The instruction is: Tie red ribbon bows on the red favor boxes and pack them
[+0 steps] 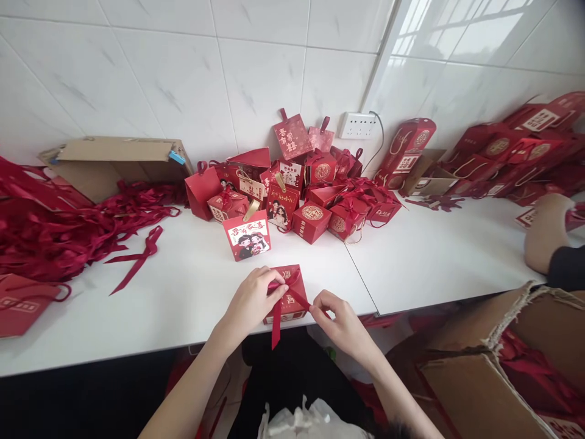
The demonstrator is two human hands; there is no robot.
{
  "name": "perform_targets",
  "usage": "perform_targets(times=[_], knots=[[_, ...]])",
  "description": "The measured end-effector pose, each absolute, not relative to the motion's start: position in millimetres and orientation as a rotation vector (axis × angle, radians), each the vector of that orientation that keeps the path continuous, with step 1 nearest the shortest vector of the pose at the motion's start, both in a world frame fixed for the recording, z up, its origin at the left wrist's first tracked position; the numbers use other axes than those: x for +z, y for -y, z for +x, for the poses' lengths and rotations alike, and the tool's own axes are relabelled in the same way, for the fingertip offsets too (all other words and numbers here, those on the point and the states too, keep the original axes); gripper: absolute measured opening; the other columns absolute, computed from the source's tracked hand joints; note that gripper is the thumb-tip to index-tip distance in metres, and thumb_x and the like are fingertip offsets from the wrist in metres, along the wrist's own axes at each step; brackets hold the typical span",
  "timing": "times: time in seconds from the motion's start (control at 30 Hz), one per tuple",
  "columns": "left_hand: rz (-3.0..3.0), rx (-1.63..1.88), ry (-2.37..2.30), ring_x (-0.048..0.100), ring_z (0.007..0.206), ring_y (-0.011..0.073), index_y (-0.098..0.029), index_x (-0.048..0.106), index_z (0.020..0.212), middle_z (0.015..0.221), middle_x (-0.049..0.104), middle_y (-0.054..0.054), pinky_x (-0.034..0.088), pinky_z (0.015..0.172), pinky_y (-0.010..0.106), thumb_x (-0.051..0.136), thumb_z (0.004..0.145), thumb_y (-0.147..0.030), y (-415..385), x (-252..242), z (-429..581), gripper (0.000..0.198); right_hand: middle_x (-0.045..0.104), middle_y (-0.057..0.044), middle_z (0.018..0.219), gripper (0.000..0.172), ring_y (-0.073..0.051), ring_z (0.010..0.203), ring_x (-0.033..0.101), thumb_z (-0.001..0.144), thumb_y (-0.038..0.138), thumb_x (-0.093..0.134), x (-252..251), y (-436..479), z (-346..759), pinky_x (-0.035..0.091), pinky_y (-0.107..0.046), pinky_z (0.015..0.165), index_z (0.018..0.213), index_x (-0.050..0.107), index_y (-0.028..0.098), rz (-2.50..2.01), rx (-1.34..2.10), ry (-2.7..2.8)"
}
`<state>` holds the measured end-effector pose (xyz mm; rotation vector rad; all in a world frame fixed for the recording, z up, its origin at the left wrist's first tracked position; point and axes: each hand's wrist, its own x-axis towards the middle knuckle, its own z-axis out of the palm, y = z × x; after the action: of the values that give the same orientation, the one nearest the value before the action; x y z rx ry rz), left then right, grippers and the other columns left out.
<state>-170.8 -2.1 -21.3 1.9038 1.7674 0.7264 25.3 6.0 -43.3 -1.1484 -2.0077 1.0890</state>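
Observation:
A red gift box (295,275) with printed characters lies at the table's front edge. A dark red ribbon (276,326) is wrapped over its top, one tail hanging down past the front. My left hand (258,296) is closed, pinching the ribbon where it crosses on the lid. To the right of the box, my right hand (336,317) is closed too and draws the other ribbon end out taut between thumb and fingers. Just behind the box stands a red and white card box (248,236) with a cartoon couple and a gold loop.
Several finished-looking red boxes (311,221) crowd the back against the tiled wall. A heap of ribbons (82,235) covers the left side. Red boxes are stacked at the right, near another person's arm (546,235). An open cardboard carton (470,384) stands below right.

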Motion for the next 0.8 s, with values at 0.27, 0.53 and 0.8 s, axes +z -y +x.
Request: perform_targets(times=[0.27, 0.53, 0.8], knots=[[1.893, 0.763, -1.773, 0.058, 0.084, 0.0188, -0.021, 0.058, 0.080, 0.085, 0.060, 0.001, 0.047, 0.075, 0.031, 0.051, 0.083, -0.031, 4, -23, -172, 0.012, 0.059, -0.003, 0.066, 0.038, -0.014, 0.060, 0.053, 0.090, 0.044, 0.037, -35, -44, 43, 0.041, -0.026, 0.058, 0.071, 0.056, 0.018, -1.276, 0.963, 2.046], [1.757, 0.987, -1.767, 0.061, 0.084, 0.0172, -0.021, 0.058, 0.084, 0.089, 0.063, 0.001, 0.048, 0.077, 0.029, 0.051, 0.084, -0.035, 8, -24, -169, 0.016, 0.045, -0.001, 0.045, 0.048, -0.014, 0.048, 0.042, 0.085, 0.041, 0.047, -27, -67, -24, 0.024, -0.027, 0.051, 0.045, 0.030, 0.021, -1.451, 0.705, 2.208], [1.577, 1.127, -2.114, 0.061, 0.088, 0.0210, -0.021, 0.051, 0.092, 0.096, 0.062, 0.005, 0.048, 0.075, 0.033, 0.046, 0.085, -0.036, 14, -37, -159, 0.017, 0.055, 0.000, 0.062, 0.021, -0.013, 0.058, 0.050, 0.084, 0.032, 0.047, -49, -41, -13, 0.039, -0.024, 0.058, 0.067, 0.048, 0.020, -1.153, 0.888, 1.929]])
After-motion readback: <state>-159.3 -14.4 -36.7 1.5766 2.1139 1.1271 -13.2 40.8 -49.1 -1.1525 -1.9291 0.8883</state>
